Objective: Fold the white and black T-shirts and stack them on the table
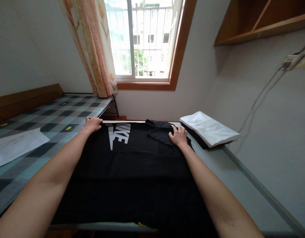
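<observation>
A black T-shirt (pixel 132 165) with white "NIKE" lettering lies spread over a light-topped table, its near part hanging past the front edge. At the far left corner of the shirt, my left hand (pixel 93 124) is closed on the cloth edge. My right hand (pixel 179 135) rests on the far right part, beside the folded-over sleeve (pixel 159 132); its fingers are apart on the fabric. To the right of that hand sits a stack of folded clothes, a white garment (pixel 209 127) on top of a black one (pixel 200 140).
A bed with a checked mattress (pixel 43 115) stands along the left, with white paper (pixel 18 145) lying on it. Ahead are a window (pixel 145 43) and a curtain (pixel 93 43). A wooden shelf (pixel 263 33) and a wired socket (pixel 291 62) are on the right wall.
</observation>
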The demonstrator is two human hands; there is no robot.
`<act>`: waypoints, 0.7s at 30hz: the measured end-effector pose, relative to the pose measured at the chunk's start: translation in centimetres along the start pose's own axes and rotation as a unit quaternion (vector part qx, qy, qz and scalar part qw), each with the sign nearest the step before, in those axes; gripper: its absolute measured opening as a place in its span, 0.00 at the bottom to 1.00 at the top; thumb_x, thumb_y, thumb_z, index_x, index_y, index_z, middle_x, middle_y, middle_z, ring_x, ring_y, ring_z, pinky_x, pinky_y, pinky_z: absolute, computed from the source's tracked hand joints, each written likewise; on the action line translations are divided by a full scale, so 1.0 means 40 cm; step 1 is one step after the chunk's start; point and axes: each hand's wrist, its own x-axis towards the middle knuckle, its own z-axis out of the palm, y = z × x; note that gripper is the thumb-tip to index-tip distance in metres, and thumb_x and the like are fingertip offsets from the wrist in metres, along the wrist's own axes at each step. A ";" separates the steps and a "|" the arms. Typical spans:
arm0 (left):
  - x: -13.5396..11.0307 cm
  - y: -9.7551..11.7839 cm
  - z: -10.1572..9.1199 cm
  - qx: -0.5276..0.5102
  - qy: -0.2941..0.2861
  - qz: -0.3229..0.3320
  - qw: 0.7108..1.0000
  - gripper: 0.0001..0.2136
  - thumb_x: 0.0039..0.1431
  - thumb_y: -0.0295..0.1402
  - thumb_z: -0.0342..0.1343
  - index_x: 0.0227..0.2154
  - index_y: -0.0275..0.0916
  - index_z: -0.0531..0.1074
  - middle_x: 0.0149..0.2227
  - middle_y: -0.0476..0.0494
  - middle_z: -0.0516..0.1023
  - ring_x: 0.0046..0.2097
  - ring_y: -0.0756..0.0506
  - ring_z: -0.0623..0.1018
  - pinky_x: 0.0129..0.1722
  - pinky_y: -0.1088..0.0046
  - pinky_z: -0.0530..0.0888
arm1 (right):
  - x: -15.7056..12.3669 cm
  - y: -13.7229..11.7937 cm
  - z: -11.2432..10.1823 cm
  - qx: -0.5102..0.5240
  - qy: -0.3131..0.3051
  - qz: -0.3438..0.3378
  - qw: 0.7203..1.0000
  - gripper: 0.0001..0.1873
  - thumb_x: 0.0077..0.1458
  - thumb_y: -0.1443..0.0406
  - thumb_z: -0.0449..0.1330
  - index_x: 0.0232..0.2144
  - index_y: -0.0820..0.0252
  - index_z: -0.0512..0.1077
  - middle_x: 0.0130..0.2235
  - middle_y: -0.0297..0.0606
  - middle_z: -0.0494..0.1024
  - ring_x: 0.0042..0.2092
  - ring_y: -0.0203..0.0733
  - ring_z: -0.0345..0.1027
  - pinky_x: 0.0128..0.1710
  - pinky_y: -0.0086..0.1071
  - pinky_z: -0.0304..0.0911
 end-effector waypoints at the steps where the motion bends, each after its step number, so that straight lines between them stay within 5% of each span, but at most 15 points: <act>1: -0.009 -0.019 -0.008 0.001 0.004 -0.005 1.000 0.13 0.47 0.30 0.52 0.36 0.45 0.77 0.44 0.41 0.79 0.50 0.35 0.72 0.51 0.57 0.58 | 0.003 0.002 -0.001 -0.004 0.000 -0.003 1.000 0.28 0.59 0.56 0.51 0.60 0.56 0.63 0.57 0.47 0.67 0.60 0.54 0.50 0.56 0.45 0.48; 8: -0.069 -0.094 -0.039 0.015 0.029 0.001 0.999 0.12 0.50 0.32 0.50 0.35 0.46 0.78 0.42 0.43 0.80 0.47 0.36 0.73 0.49 0.58 0.61 | 0.066 0.054 -0.046 -0.035 -0.064 -0.029 0.997 0.21 0.64 0.61 0.46 0.52 0.53 0.74 0.54 0.43 0.73 0.55 0.54 0.58 0.54 0.46 0.51; 14: -0.100 -0.101 -0.024 -0.002 0.036 0.021 0.999 0.13 0.54 0.34 0.48 0.37 0.44 0.77 0.44 0.41 0.79 0.49 0.36 0.74 0.48 0.60 0.62 | 0.117 0.076 -0.089 -0.033 -0.117 -0.040 0.992 0.19 0.57 0.66 0.55 0.49 0.51 0.76 0.48 0.41 0.78 0.52 0.50 0.64 0.50 0.39 0.57; 21: -0.197 -0.143 -0.010 -0.026 0.053 0.036 0.998 0.13 0.59 0.34 0.45 0.41 0.42 0.73 0.47 0.48 0.77 0.50 0.41 0.72 0.49 0.65 0.62 | 0.057 0.130 -0.146 0.050 -0.012 -0.106 0.993 0.14 0.54 0.67 0.56 0.40 0.57 0.80 0.44 0.42 0.77 0.47 0.47 0.67 0.47 0.37 0.59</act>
